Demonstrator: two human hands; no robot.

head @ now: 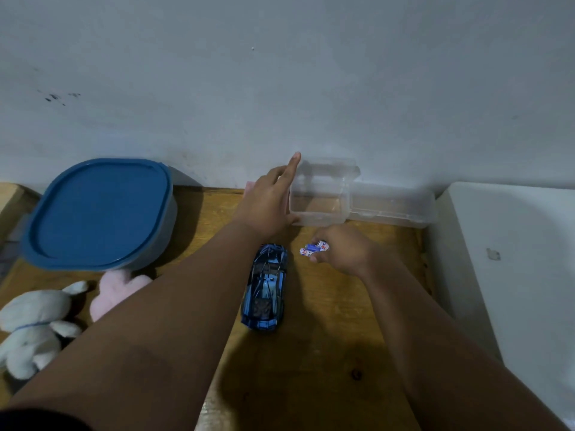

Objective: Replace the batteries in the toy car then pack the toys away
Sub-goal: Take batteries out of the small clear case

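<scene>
A blue and black toy car (pixel 266 287) lies on the wooden table (pixel 336 337), nose toward the wall. My right hand (pixel 343 250) grips small white, red and blue batteries (pixel 314 248) just right of the car's front. My left hand (pixel 270 200) rests against the left side of a small clear plastic box (pixel 319 197) at the wall, its forefinger straight along the box's upper edge. The box's lid (pixel 392 209) lies open to its right.
A large grey container with a blue lid (pixel 99 213) stands at the back left. In front of it lie a pink plush (pixel 118 290) and a white plush animal (pixel 34 328). A white surface (pixel 513 259) borders the table on the right.
</scene>
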